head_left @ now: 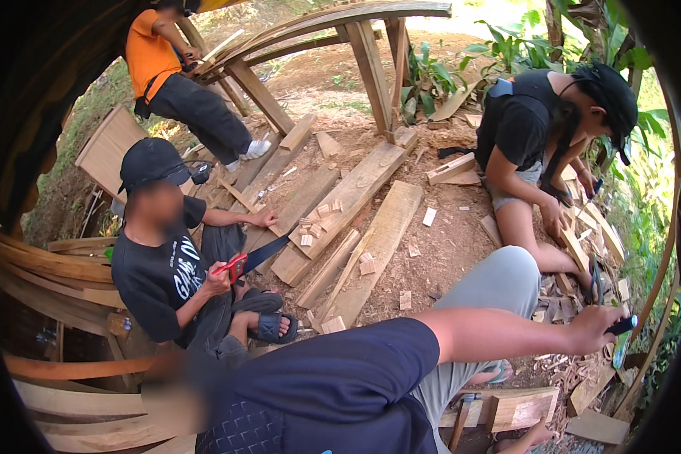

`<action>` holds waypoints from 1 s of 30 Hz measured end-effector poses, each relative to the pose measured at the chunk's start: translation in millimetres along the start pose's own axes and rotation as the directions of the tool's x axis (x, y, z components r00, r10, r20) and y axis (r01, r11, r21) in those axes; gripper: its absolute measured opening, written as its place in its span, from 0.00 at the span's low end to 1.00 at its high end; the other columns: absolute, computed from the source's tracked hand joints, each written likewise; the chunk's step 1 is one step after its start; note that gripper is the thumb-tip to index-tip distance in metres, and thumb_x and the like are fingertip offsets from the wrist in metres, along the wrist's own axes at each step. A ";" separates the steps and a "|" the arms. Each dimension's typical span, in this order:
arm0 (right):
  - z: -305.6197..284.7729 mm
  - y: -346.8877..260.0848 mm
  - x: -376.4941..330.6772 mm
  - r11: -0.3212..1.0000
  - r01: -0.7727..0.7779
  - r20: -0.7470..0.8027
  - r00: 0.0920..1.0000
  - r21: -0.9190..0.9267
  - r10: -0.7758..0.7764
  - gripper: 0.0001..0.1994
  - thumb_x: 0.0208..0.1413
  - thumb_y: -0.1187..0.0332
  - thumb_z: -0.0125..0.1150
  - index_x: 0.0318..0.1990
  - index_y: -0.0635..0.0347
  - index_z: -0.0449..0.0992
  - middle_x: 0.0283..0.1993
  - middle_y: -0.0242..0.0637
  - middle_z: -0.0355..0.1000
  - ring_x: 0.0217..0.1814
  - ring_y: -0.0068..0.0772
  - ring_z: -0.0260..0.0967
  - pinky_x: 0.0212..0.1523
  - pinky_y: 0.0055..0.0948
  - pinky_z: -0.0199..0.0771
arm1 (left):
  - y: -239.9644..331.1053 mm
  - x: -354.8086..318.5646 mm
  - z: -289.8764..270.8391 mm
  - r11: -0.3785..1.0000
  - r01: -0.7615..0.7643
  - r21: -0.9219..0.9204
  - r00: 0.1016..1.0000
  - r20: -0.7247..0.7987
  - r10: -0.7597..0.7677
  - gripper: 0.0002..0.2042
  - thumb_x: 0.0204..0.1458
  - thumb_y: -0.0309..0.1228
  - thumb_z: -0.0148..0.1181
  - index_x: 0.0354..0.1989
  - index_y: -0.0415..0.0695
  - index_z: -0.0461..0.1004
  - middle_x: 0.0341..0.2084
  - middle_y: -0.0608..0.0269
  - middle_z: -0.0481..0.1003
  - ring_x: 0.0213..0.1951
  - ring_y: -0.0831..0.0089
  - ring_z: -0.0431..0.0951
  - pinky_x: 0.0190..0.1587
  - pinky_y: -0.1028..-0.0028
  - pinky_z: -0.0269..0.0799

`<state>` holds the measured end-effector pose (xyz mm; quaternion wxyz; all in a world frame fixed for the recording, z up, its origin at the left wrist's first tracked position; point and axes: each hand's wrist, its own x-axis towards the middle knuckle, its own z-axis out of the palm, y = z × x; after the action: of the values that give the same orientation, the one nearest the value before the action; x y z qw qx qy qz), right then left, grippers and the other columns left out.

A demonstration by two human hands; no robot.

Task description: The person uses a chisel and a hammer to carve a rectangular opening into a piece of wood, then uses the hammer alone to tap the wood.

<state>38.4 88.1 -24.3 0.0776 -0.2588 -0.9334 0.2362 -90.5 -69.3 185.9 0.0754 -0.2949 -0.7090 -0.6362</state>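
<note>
Neither of my own hands shows clearly. A person in a dark blue shirt and grey shorts sits bent over right in front of me. Their bare arm stretches to the right, and the hand grips a black-handled tool above wood shavings. A short plank lies below that arm, and a hammer-like tool leans against it. A patch of skin sits at the lower edge. I cannot tell whether it is a hand or a foot.
A seated person in a black cap holds a red-handled saw on the left. Another in black crouches on the right over wood pieces. Someone in an orange shirt works at the curved timber frame. Planks and offcuts lie on the dirt.
</note>
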 end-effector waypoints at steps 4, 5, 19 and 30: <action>18.0 -18.8 -5.0 0.996 0.048 0.109 0.993 -0.074 -0.040 0.15 0.63 0.58 0.53 0.42 0.58 0.81 0.45 0.46 0.78 0.47 0.49 0.76 0.51 0.50 0.73 | -3.2 4.4 -7.8 0.999 0.037 0.017 0.999 0.000 -0.037 0.20 0.46 0.25 0.68 0.48 0.44 0.68 0.35 0.49 0.79 0.41 0.44 0.80 0.43 0.52 0.72; 24.5 -26.1 -6.5 0.995 0.055 0.128 0.991 -0.082 -0.044 0.15 0.63 0.58 0.53 0.42 0.58 0.81 0.45 0.46 0.78 0.48 0.49 0.76 0.51 0.50 0.73 | -9.2 4.9 -6.6 0.998 0.060 0.020 0.998 -0.003 -0.060 0.20 0.47 0.24 0.68 0.48 0.44 0.68 0.36 0.48 0.79 0.41 0.44 0.80 0.43 0.52 0.72; 57.3 -54.5 -4.0 0.987 0.049 0.227 0.974 -0.152 -0.013 0.15 0.61 0.59 0.55 0.45 0.60 0.80 0.48 0.47 0.78 0.50 0.48 0.76 0.53 0.48 0.73 | -20.8 19.8 11.8 0.997 0.048 -0.056 0.999 0.013 -0.048 0.23 0.48 0.21 0.66 0.52 0.44 0.65 0.37 0.46 0.78 0.43 0.42 0.79 0.43 0.52 0.72; 66.0 -59.9 -6.0 0.981 0.122 0.270 0.960 -0.154 -0.077 0.15 0.60 0.60 0.57 0.47 0.61 0.79 0.50 0.47 0.77 0.51 0.47 0.76 0.54 0.47 0.74 | -23.9 17.6 16.5 0.999 0.032 0.019 0.999 -0.022 -0.032 0.23 0.43 0.22 0.69 0.48 0.43 0.66 0.34 0.48 0.77 0.41 0.43 0.79 0.42 0.52 0.71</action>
<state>-0.9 13.4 -53.5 -0.0572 -0.1837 -0.9639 0.1842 -112.7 -48.3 170.9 0.0755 -0.2760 -0.7188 -0.6336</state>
